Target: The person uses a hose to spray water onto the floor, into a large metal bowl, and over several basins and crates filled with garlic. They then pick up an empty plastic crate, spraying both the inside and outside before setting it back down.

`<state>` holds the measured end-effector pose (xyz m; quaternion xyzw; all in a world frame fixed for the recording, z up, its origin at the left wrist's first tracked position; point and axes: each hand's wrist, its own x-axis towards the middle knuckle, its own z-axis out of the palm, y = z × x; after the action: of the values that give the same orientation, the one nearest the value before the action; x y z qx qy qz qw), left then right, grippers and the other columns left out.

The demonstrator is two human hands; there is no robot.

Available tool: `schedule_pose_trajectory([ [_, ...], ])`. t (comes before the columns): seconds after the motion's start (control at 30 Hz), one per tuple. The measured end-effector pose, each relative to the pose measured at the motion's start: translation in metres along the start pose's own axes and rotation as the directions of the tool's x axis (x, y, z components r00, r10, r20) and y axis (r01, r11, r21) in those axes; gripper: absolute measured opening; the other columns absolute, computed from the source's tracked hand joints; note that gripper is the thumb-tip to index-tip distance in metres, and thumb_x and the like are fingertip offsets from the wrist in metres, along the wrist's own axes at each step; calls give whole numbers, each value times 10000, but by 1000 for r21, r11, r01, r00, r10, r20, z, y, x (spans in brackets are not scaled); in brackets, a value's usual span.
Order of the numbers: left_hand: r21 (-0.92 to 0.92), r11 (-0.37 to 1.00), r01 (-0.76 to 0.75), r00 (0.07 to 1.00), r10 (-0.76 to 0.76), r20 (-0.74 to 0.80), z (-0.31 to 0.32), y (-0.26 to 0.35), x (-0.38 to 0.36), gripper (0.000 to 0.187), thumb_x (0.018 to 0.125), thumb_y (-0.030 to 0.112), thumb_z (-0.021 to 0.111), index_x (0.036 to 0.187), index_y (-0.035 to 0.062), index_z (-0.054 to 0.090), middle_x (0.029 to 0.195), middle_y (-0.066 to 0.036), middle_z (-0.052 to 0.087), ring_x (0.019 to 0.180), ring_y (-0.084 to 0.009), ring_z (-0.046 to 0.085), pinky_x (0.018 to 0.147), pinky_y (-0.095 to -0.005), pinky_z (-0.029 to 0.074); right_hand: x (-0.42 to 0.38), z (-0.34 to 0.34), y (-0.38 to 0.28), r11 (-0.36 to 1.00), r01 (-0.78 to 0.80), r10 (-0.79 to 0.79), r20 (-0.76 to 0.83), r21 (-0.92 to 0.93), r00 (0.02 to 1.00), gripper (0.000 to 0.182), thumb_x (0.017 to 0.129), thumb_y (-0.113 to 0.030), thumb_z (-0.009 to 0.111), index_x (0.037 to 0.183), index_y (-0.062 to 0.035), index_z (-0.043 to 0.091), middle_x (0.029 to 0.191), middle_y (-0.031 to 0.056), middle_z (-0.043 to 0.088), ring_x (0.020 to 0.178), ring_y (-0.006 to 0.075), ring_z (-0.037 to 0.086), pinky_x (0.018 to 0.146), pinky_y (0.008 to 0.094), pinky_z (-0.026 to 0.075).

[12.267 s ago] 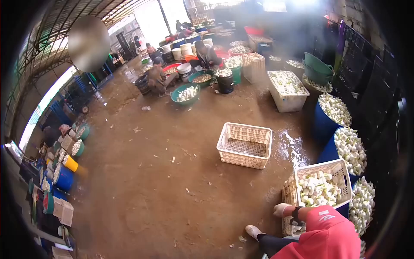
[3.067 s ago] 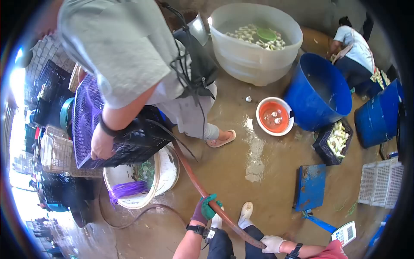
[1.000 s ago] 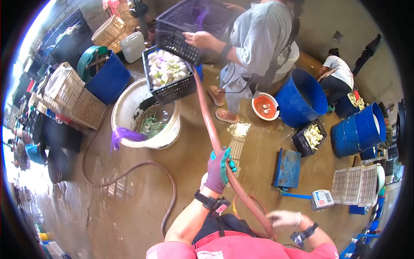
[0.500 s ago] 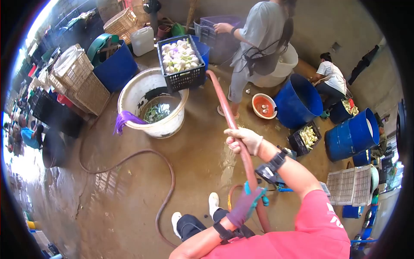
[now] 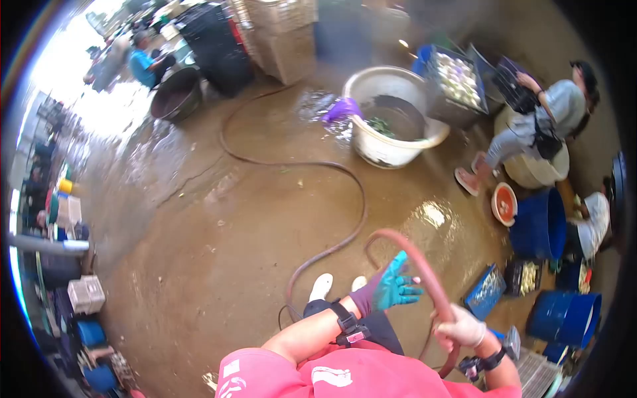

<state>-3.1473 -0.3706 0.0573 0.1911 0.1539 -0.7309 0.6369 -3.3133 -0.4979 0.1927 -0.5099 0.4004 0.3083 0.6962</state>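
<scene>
No word, number or brand can be read. The pink shirt [image 5: 405,381] at the bottom middle of the frame bears a white print [image 5: 332,376] on its chest, and further white marks [image 5: 231,368] stand on its left sleeve [image 5: 262,368] at the lower left; their shapes are too blurred to make out. A small pinkish label [image 5: 356,337] shows on the dark device [image 5: 361,329] at the left wrist, too small to read.

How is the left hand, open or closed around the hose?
Open: the left hand has its fingers spread beside the hose, contact unclear; the right hand grips it.
</scene>
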Motion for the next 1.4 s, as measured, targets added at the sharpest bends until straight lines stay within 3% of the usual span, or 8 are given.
schedule_pose_trajectory([
  [0.17,-339,824,-454,890,403,-211,-82,33,-64,348,828,440,564,875,101,505,882,-155,590,834,-293,600,789,-442,503,58,52,18,960,81,-10,256,-267,967,360,770,-71,578,1087,-14,416,615,43,497,476,114,491,444,273,412],
  [0.23,-346,662,-665,747,592,-304,-115,45,-104,327,801,340,630,884,67,472,839,-132,571,798,-298,588,746,-441,511,72,81,2,936,31,86,314,-351,946,338,767,-112,597,1059,-23,451,711,58,534,577,128,534,531,270,447],
  [0.33,-290,378,-879,474,759,-447,-167,95,-193,241,815,276,614,842,89,464,772,-99,555,746,-236,574,722,-352,519,93,120,-21,705,232,57,380,-671,923,351,759,-208,627,1049,-51,506,858,31,553,825,134,522,757,266,433],
  [0.57,-162,250,-954,296,731,-615,-234,185,-308,237,798,296,631,805,113,480,739,-76,538,691,-211,553,651,-341,490,165,188,-74,634,212,118,364,-744,924,387,753,-223,653,1066,-54,500,832,-2,542,784,92,504,716,254,437],
  [0.67,-150,252,-956,292,768,-570,-283,256,-363,244,805,315,628,760,147,457,634,4,451,521,-137,477,452,-276,428,214,259,-111,554,319,16,393,-769,919,411,753,-245,655,1103,-89,508,894,44,593,840,140,554,755,286,447],
  [0.8,-5,319,-948,254,745,-617,-301,335,-447,226,817,292,619,752,163,445,624,42,436,487,-81,438,439,-242,408,251,355,-166,439,303,2,338,-846,941,368,769,-241,610,1103,-127,505,859,117,597,808,234,587,719,339,458],
  [1.1,81,149,-986,91,867,-490,-314,496,-570,151,841,198,580,885,171,438,644,40,421,490,-78,438,431,-243,398,367,463,-295,162,442,-195,410,-882,891,241,733,-226,602,922,-97,528,743,160,592,693,339,589,622,388,465],
  [1.4,164,126,-978,-12,756,-654,-417,669,-650,161,833,204,592,809,169,437,608,43,439,469,-87,439,421,-250,399,506,577,-435,365,407,-61,415,-837,908,294,718,-234,603,970,-96,542,809,141,606,765,271,599,691,345,465],
])
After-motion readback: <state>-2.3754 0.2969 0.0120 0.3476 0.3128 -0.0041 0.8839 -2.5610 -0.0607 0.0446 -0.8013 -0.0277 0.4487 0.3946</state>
